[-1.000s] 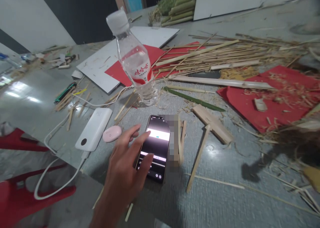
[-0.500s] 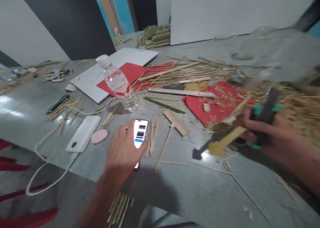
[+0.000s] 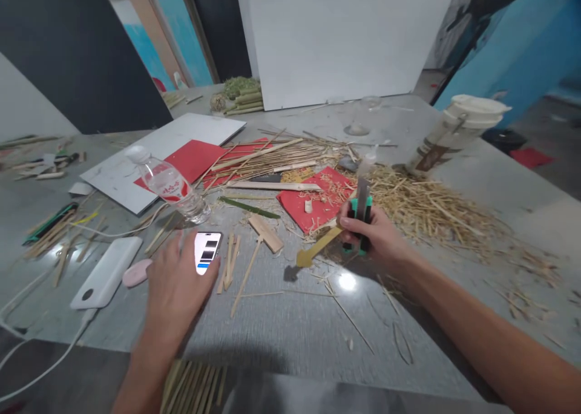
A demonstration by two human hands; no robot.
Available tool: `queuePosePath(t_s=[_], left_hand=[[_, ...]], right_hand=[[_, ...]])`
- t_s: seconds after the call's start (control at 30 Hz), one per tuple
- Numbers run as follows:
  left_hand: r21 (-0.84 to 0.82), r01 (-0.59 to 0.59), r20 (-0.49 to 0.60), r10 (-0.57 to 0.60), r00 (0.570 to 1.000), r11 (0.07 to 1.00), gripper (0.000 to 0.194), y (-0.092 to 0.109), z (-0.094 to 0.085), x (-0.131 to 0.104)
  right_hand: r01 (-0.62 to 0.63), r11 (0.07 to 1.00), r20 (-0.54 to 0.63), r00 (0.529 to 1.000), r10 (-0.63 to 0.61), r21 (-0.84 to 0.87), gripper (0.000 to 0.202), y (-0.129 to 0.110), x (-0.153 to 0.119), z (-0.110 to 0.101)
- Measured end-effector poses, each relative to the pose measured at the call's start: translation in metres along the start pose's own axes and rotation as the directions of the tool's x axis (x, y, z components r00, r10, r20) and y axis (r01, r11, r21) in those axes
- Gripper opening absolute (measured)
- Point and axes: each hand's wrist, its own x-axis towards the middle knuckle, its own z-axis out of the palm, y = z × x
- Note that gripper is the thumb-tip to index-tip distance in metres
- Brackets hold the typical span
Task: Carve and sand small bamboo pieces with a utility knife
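Observation:
My left hand (image 3: 175, 290) lies over the lower part of a lit phone (image 3: 207, 252) that rests flat on the grey table (image 3: 295, 323); its fingers are spread. My right hand (image 3: 374, 238) is closed around a green and black utility knife (image 3: 362, 211) with its blade pointing up, together with a flat bamboo strip (image 3: 318, 247) that sticks out to the left. Loose bamboo sticks (image 3: 229, 262) lie just right of the phone.
A water bottle (image 3: 170, 187), white power bank (image 3: 106, 273) with cable and a pink case (image 3: 137, 273) sit at left. Red paper (image 3: 318, 205), a white board (image 3: 154, 154), bamboo strips (image 3: 272, 157), shavings (image 3: 431, 208) and a lidded cup (image 3: 454, 129) crowd the back.
The view has pulled back and swung right. My right hand has come in toward the table's middle with the knife and strip. My left hand stays on the phone.

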Motion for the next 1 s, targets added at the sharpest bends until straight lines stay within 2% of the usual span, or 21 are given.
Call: queuePosePath(t_s=[0.03,0.07,0.1,0.13,0.2,0.23,0.27,0.33,0.4,0.43,0.5,0.57,0.67,0.73,0.77,0.8,0.87,0.93,1.0], left_hand=[[-0.122,0.011,-0.047,-0.017,0.999,0.993,0.05,0.011,-0.004,-0.002],[-0.298,0.03,-0.022,-0.038,0.999,0.954,0.049,0.025,-0.008,-0.005],[-0.487,0.084,0.087,-0.048,0.995,0.869,0.047,0.04,-0.011,-0.007],[-0.646,0.146,0.245,0.021,0.969,0.749,0.047,0.055,-0.014,-0.008],[-0.799,0.319,0.462,0.181,0.868,0.511,0.048,0.083,-0.016,-0.006],[-0.818,0.377,0.504,0.225,0.834,0.434,0.046,0.094,-0.015,-0.003],[-0.838,0.393,0.504,0.262,0.823,0.379,0.041,0.103,-0.012,0.001],[-0.869,0.398,0.476,0.283,0.833,0.292,0.027,0.114,-0.005,0.011],[-0.881,0.426,0.471,0.292,0.832,0.207,0.027,0.117,0.004,0.021],[-0.873,0.466,0.487,0.302,0.819,0.146,0.031,0.117,0.009,0.025],[-0.81,0.586,0.553,0.348,0.757,0.011,0.038,0.116,0.018,0.029],[-0.699,0.709,0.622,0.414,0.665,-0.089,0.039,0.115,0.025,0.03],[-0.567,0.816,0.676,0.501,0.54,-0.114,0.037,0.117,0.033,0.026],[-0.541,0.838,0.683,0.542,0.489,-0.075,0.032,0.119,0.035,0.021],[-0.546,0.836,0.682,0.552,0.481,-0.054,0.03,0.121,0.035,0.019],[-0.562,0.826,0.677,0.547,0.492,-0.046,0.029,0.122,0.034,0.017],[-0.608,0.791,0.662,0.507,0.552,-0.068,0.029,0.124,0.031,0.01],[-0.64,0.758,0.647,0.447,0.618,-0.122,0.032,0.126,0.026,0.002],[-0.641,0.741,0.642,0.39,0.66,-0.2,0.036,0.129,0.023,-0.008]], right_hand=[[0.012,1.0,0.004,1.0,-0.012,-0.004,0.046,0.0,0.0,0.0],[0.023,1.0,0.01,1.0,-0.022,-0.01,0.046,-0.001,-0.001,-0.001],[0.037,0.999,0.017,0.999,-0.036,-0.018,0.046,-0.001,-0.001,-0.001],[0.057,0.998,0.024,0.998,-0.056,-0.03,0.045,-0.001,-0.002,-0.002],[0.109,0.991,0.045,0.993,-0.106,-0.081,0.043,-0.002,-0.003,-0.002],[0.137,0.984,0.053,0.99,-0.131,-0.115,0.041,-0.003,-0.004,-0.002],[0.162,0.975,0.053,0.986,-0.156,-0.151,0.04,-0.004,-0.004,-0.002],[0.196,0.958,0.021,0.98,-0.196,-0.209,0.039,-0.005,-0.004,-0.002],[0.211,0.944,-0.024,0.974,-0.224,-0.254,0.039,-0.006,-0.003,-0.004],[0.22,0.935,-0.035,0.97,-0.239,-0.28,0.038,-0.005,-0.002,-0.007],[0.243,0.909,-0.024,0.964,-0.267,-0.339,0.034,-0.004,0.0,-0.013],[0.265,0.881,0.008,0.959,-0.285,-0.391,0.029,-0.002,0.001,-0.019],[0.292,0.853,0.075,0.955,-0.288,-0.434,0.022,-0.004,-0.001,-0.022],[0.339,0.823,0.139,0.94,-0.31,-0.456,0.02,-0.008,-0.004,-0.018],[0.368,0.798,0.156,0.929,-0.335,-0.477,0.019,-0.01,-0.004,-0.016],[0.392,0.767,0.148,0.917,-0.37,-0.508,0.019,-0.012,-0.005,-0.014],[0.403,0.683,0.077,0.888,-0.454,-0.609,0.023,-0.015,-0.005,-0.012],[0.386,0.56,0.047,0.851,-0.524,-0.733,0.026,-0.015,-0.005,-0.011],[0.412,0.418,0.14,0.827,-0.544,-0.809,0.03,-0.014,-0.006,-0.009]])
